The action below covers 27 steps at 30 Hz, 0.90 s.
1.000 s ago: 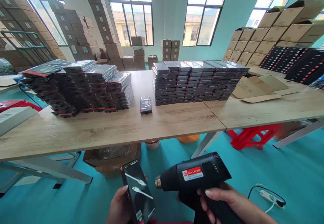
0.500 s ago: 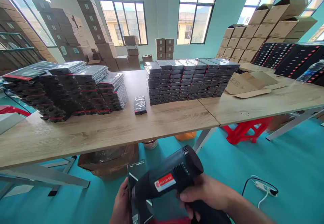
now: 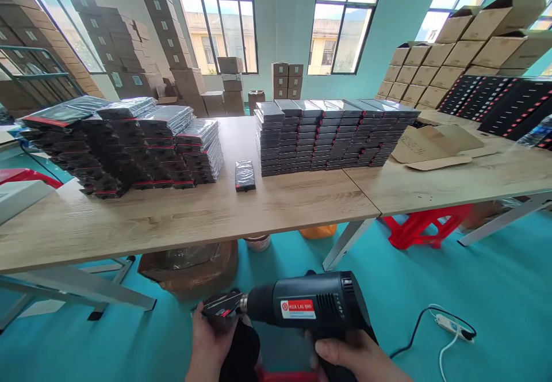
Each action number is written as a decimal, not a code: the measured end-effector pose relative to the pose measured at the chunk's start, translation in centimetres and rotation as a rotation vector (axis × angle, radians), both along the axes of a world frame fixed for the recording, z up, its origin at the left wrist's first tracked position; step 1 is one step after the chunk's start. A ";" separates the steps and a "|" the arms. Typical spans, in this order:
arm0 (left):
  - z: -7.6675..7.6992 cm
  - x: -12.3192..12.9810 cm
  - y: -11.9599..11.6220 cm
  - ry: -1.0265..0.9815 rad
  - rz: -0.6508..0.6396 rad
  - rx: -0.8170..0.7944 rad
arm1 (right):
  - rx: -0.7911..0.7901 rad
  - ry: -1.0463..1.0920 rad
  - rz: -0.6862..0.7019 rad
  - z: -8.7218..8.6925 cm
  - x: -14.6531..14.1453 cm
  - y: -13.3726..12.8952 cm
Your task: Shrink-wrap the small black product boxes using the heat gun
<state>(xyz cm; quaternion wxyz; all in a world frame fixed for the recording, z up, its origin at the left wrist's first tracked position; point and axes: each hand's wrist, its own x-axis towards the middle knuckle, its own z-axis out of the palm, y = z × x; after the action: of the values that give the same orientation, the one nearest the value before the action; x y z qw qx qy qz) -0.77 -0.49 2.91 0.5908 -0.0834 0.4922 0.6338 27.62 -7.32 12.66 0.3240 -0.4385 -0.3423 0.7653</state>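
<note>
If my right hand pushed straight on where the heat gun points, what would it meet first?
Probably the black box in your left hand; the nozzle looks close, though depth is unclear.

Red stool (image 3: 404, 235), white power strip (image 3: 447, 324), stacked cartons (image 3: 163, 19), windows (image 3: 345, 25)

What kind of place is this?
Probably a packing workshop: stacks of small dark boxes stand on the long table, cardboard cartons are piled behind it, and the right hand holds what looks like a heat gun.
</note>
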 end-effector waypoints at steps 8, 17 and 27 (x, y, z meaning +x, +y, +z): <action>-0.8 -0.2 -0.6 -0.018 0.034 -0.013 | -0.050 -0.032 0.002 0.3 -0.2 -0.1; 0.2 0.9 -0.1 -0.006 0.093 0.014 | -0.123 0.035 -0.172 0.7 1.5 0.2; 0.6 -0.2 -0.4 -0.094 0.005 0.079 | -0.072 0.027 -0.165 0.2 1.7 0.7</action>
<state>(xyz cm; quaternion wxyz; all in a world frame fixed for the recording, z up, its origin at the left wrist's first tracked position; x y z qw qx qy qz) -1.02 -0.91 3.48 0.6144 -0.0910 0.4382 0.6498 29.35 -6.63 12.85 0.3746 -0.4664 -0.2729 0.7535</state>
